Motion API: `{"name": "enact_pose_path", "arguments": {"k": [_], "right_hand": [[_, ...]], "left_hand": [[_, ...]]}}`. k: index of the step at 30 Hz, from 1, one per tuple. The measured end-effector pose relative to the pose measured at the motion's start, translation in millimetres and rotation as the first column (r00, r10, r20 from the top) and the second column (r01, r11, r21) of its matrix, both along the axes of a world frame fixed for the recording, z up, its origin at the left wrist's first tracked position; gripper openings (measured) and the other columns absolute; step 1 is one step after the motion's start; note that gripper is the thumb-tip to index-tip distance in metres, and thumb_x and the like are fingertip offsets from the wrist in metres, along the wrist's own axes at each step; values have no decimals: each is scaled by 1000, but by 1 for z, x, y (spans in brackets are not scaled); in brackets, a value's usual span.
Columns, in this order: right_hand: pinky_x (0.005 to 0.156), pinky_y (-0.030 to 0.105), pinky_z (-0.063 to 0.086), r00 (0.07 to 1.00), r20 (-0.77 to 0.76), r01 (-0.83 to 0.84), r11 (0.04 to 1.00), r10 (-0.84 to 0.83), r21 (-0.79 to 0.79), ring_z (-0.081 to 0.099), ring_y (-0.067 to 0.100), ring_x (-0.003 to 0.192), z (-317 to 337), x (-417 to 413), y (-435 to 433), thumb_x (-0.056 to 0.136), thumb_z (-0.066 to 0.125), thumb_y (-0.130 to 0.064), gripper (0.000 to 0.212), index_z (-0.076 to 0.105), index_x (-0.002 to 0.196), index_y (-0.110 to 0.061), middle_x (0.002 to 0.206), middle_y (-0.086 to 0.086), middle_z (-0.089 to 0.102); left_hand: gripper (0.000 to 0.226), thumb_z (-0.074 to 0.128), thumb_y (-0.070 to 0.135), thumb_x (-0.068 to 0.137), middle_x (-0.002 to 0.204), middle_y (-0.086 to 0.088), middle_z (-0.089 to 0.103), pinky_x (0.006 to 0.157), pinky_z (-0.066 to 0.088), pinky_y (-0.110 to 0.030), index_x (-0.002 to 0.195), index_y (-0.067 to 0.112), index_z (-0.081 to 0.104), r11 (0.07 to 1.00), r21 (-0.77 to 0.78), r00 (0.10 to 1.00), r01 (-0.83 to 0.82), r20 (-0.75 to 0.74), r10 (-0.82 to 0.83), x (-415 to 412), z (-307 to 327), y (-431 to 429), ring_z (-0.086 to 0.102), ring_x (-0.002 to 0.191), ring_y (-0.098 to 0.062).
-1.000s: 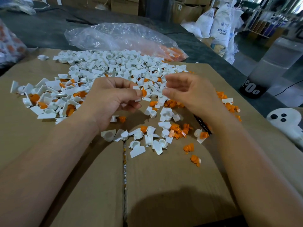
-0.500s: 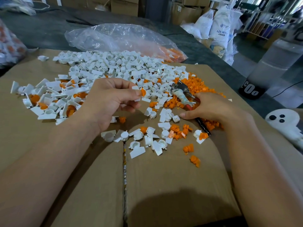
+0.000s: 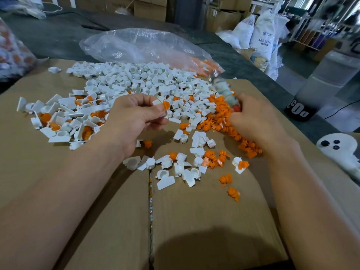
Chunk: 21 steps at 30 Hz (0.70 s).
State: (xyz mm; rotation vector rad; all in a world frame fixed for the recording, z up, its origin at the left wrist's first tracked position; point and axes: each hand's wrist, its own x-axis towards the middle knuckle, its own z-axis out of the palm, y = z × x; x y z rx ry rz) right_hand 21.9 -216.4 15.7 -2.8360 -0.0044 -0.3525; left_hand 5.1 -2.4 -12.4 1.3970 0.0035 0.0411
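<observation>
My left hand (image 3: pixel 134 121) still pinches the white-and-orange piece (image 3: pixel 162 106). My right hand (image 3: pixel 253 118) now grips the blurry tool (image 3: pixel 222 88), lifted off the orange pile (image 3: pixel 219 115).

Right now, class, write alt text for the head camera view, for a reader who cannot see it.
A person's left hand pinches a white piece with an orange insert, while the right hand grips a blurred tool over scattered white and orange plastic parts on cardboard.
</observation>
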Motion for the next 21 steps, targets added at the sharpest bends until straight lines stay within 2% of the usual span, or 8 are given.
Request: {"name": "enact_pose_path", "arguments": {"k": [3,6,8,10,12,13,18,21], "right_hand": [[56,27,30,987,137,-101,990,87,100,42,16,71,4,-6,8,89,47,-7,16,53,101,-15,73,-2,44],[52,5,30,964,191,-208,973,187,98,38,5,60,4,-12,18,88,51,-9,12,52,94,-19,67,-14,38],[57,-1,29,956,169,-255,963,238,88,38,1,63,0,-14,24,88,53,-11,17,57,104,-16,70,-16,39],[62,3,29,946,148,-301,951,289,67,39,6,67,-4,-14,29,89,53,-14,21,55,110,-15,77,-9,42],[60,14,28,942,111,-324,944,317,53,37,8,77,-7,-14,34,90,52,-18,25,53,114,-17,89,-6,44],[58,15,27,940,90,-334,941,328,53,37,9,81,-8,-14,35,90,52,-19,26,52,115,-18,91,-5,44],[61,5,27,917,29,-398,917,397,42,37,8,81,-9,-17,41,91,52,-26,30,50,120,-17,94,-5,44],[62,2,27,906,0,-422,905,422,51,37,5,72,-10,-19,44,92,50,-28,26,50,116,-17,83,-9,40]], "left_hand": [[18,58,-3,85,52,4,63,49,52,-18,72,9,58,996,-89,999,-31,-14,30,1,-1,-1,63,51,-10],[17,57,-3,86,54,3,64,49,50,-18,74,9,57,986,-158,998,-58,1,58,1,-2,-3,62,53,-9],[17,56,-2,87,55,4,64,50,50,-18,74,9,56,978,-196,997,-74,17,79,3,-1,-3,63,54,-9],[16,55,-1,87,55,4,64,51,50,-17,74,9,56,969,-231,995,-88,34,98,4,-2,-2,63,55,-8],[13,54,0,88,56,5,65,52,50,-17,78,7,57,965,-245,993,-96,48,111,4,-2,-1,64,56,-8],[11,54,1,89,57,5,65,52,50,-17,80,7,57,964,-248,992,-96,54,113,5,-3,-1,64,57,-8],[14,54,1,89,57,6,65,54,51,-18,78,9,57,965,-250,991,-84,78,106,4,-3,-4,63,58,-8],[17,54,1,88,56,6,64,54,51,-17,74,11,56,963,-253,990,-88,87,114,3,-2,-5,63,57,-7]]}}
